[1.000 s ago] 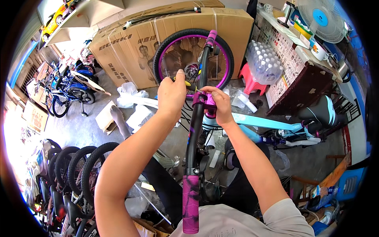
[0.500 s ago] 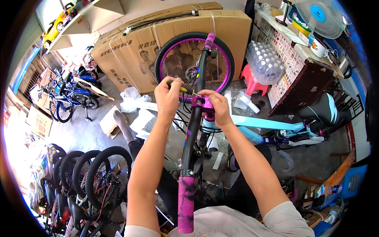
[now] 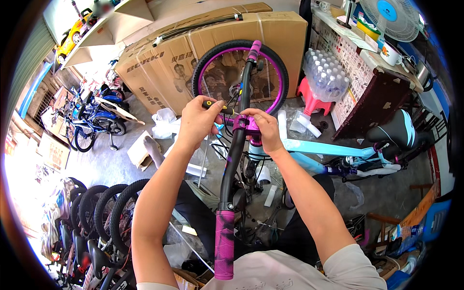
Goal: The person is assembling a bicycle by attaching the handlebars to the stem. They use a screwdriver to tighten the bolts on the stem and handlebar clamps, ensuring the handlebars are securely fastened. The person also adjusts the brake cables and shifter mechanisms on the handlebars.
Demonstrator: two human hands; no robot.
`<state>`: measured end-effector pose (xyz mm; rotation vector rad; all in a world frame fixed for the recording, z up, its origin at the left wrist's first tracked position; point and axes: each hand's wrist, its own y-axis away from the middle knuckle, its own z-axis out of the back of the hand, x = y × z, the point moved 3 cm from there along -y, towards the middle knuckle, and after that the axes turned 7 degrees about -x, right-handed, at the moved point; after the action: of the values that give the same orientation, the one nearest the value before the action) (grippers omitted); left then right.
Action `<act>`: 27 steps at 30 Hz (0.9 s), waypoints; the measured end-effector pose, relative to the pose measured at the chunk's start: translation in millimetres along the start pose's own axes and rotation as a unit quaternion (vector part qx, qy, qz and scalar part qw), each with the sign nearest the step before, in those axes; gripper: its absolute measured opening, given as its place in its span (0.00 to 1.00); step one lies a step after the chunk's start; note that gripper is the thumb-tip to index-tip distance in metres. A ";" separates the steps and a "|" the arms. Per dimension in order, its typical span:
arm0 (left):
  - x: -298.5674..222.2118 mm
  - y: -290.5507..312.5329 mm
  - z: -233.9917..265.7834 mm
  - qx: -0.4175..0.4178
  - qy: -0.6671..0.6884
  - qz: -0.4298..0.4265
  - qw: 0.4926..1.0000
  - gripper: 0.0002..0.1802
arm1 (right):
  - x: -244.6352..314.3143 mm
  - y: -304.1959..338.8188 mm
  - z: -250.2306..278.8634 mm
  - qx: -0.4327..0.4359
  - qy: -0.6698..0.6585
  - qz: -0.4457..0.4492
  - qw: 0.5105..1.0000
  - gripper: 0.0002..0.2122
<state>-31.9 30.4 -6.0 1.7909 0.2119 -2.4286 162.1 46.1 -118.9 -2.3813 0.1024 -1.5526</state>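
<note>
My left hand is closed round the black and yellow handle of a screwdriver, which lies roughly level and points right to the purple handlebar stem. My right hand grips the stem from the other side, its fingertips beside the tool's end. The tip itself is too small to make out. A black handlebar runs through the stem, with a pink and black grip at its near end. Beneath my right forearm the light blue bicycle frame stretches to the right.
Beyond the handlebar, a purple-rimmed wheel stands before a large cardboard box. Several bicycles crowd the lower left. Bottled water sits on a red stool by a counter. White wrapping litters the floor.
My left hand has shifted slightly left and turned, with its elbow swung outward. The screwdriver handle has moved with it. My right hand stays at the stem.
</note>
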 end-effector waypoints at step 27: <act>-53.2 1.2 -5.5 -0.018 -0.213 -0.023 0.977 0.21 | 0.1 -0.7 -2.3 -0.002 -0.015 -0.002 1.000 0.15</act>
<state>-10.8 30.8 43.2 1.2200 0.2533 -2.7426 160.1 46.3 -117.8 -2.4077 0.0956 -1.5197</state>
